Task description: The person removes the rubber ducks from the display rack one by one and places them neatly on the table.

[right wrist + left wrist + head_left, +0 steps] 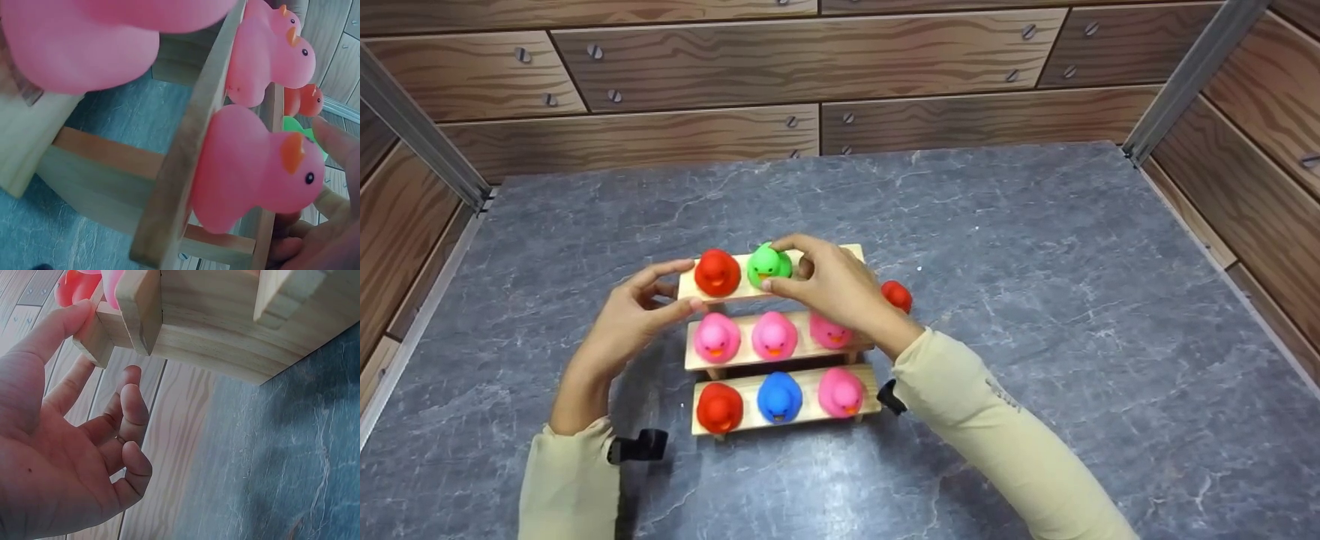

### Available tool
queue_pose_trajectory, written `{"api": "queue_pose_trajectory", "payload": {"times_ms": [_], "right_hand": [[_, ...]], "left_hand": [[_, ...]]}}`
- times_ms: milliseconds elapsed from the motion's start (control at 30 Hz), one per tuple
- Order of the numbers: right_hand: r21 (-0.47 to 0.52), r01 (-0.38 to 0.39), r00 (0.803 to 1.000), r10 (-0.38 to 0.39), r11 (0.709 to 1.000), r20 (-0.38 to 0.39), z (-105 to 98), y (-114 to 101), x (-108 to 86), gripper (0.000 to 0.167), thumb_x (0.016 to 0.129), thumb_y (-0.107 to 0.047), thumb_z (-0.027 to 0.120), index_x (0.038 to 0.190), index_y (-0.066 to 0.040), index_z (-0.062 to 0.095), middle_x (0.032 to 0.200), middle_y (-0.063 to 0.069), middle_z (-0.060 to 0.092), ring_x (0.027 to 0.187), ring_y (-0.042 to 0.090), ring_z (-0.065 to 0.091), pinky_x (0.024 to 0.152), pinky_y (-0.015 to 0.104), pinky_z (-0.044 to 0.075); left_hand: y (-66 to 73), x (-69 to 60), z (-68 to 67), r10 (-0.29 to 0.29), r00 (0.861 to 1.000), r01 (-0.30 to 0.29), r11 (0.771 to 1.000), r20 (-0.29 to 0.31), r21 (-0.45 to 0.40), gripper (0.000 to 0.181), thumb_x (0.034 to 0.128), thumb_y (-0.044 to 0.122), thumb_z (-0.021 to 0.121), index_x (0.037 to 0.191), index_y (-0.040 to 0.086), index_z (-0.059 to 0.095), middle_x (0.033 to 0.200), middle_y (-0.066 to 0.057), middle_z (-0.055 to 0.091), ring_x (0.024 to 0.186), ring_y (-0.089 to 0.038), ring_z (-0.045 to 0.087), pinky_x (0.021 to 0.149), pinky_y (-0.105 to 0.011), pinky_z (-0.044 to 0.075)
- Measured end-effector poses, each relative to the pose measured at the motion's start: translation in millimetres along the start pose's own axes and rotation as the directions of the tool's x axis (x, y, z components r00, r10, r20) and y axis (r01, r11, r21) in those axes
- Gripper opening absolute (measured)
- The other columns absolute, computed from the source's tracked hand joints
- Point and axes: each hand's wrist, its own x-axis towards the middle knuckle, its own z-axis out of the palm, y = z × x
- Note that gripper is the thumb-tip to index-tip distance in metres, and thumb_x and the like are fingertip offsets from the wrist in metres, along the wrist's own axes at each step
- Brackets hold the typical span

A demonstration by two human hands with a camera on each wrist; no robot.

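Note:
A wooden three-step stand (744,373) carries rubber ducks in rows. At the left end of its top step, my left hand (626,311) pinches the board between thumb and index finger; the left wrist view shows the other fingers (135,410) loosely bent below. My right hand (836,281) pinches a green rubber duck (767,264) on the top step, beside a red duck (717,273). Three pink ducks (774,336) sit on the middle step, the rightmost partly behind my right wrist. On the bottom step are a red duck (720,408), a blue duck (779,397) and a pink duck (841,392).
Another red duck (896,296) lies right of the stand, partly hidden by my right wrist. The stand rests on a grey marbled tabletop (1035,262). Wood-patterned walls (810,60) with metal corner posts (1192,82) enclose the back and sides.

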Motion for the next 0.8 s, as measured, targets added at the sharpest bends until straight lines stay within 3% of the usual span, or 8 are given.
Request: {"api": "queue_pose_trajectory", "payload": {"times_ms": [433, 633, 800], "right_hand": [[-0.003, 0.031, 0.999, -0.031, 1.0, -0.019, 0, 1, -0.9, 0.045, 0.085, -0.037, 0.074, 0.126, -0.024, 0.062, 0.074, -0.004, 0.053, 0.063, 0.011, 0.043, 0.058, 0.025, 0.033], [0.105, 0.053, 0.999, -0.052, 0.993, -0.016, -10, 9, -1.0, 0.047, 0.084, -0.026, 0.075, 0.127, -0.015, 0.061, 0.074, -0.003, 0.054, 0.067, 0.01, 0.047, 0.064, 0.023, 0.04], [0.184, 0.06, 0.998, -0.059, 0.981, -0.012, -25, 22, -3.3, 0.048, 0.085, -0.019, 0.075, 0.129, -0.008, 0.058, 0.072, -0.001, 0.054, 0.061, 0.009, 0.049, 0.057, 0.021, 0.043]], "left_hand": [[-0.4, -0.3, -0.2, 0.007, 1.0, -0.007, 1.0, 0.002, -0.022, 0.058, 0.085, 0.027, 0.075, 0.137, 0.016, 0.053, 0.101, -0.007, 0.062, 0.08, -0.015, 0.06, 0.073, -0.024, 0.047], [2.0, -1.7, 0.4, 0.003, 1.0, -0.003, 1.0, 0.0, -0.019, 0.058, 0.085, 0.027, 0.075, 0.137, 0.016, 0.053, 0.1, -0.007, 0.063, 0.081, -0.015, 0.06, 0.073, -0.024, 0.045], [2.9, -2.2, -0.7, 0.005, 1.0, -0.005, 1.0, 0.004, 0.008, 0.058, 0.0851, 0.029, 0.075, 0.137, 0.017, 0.053, 0.099, -0.007, 0.062, 0.081, -0.018, 0.06, 0.073, -0.024, 0.045]]}}
